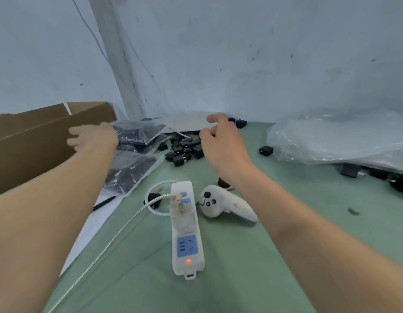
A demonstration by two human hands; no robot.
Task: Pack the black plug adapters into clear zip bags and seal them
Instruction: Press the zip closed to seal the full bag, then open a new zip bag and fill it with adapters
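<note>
A heap of loose black plug adapters [184,149] lies on the green table at the far middle. My right hand [218,141] hovers over the heap's right edge with fingers loosely curled; I see nothing held in it. To the left, filled clear zip bags [137,134] with black adapters inside lie stacked, another filled bag [130,170] nearer me. My left hand [94,136] reaches out with fingers spread, just left of the upper bag, in front of the cardboard box. One single adapter [266,150] sits apart on the right.
An open cardboard box [33,141] stands at the left. A white power strip [187,229] with a braided cable, and a white controller [221,205], lie in the near middle. A pile of clear plastic [340,136] covers the right. A pen [104,203] rests on white paper.
</note>
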